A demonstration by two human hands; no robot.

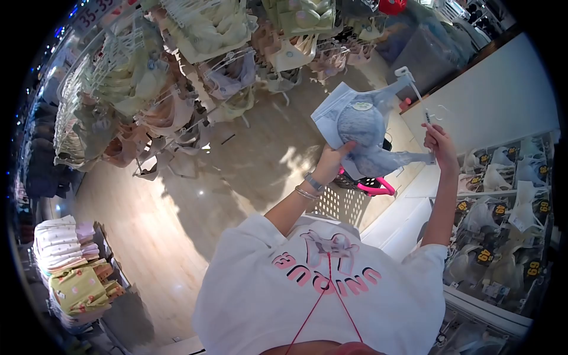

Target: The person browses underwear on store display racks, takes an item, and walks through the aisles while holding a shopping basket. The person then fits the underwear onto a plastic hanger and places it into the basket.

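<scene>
While left hand [335, 162] holds one bra [361, 124], right hand [439, 145] grips one hanger [418, 92].

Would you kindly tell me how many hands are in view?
2: the left hand is on the light blue bra, and the right hand is holding its white hanger. No other hand shows.

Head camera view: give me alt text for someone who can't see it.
A person's left hand holds the cup of a light blue bra while the right hand grips its white hanger. Hung bras crowd the racks ahead; folded clothes are stacked at left, and bras marked 49 and 69 are displayed at right.
</scene>
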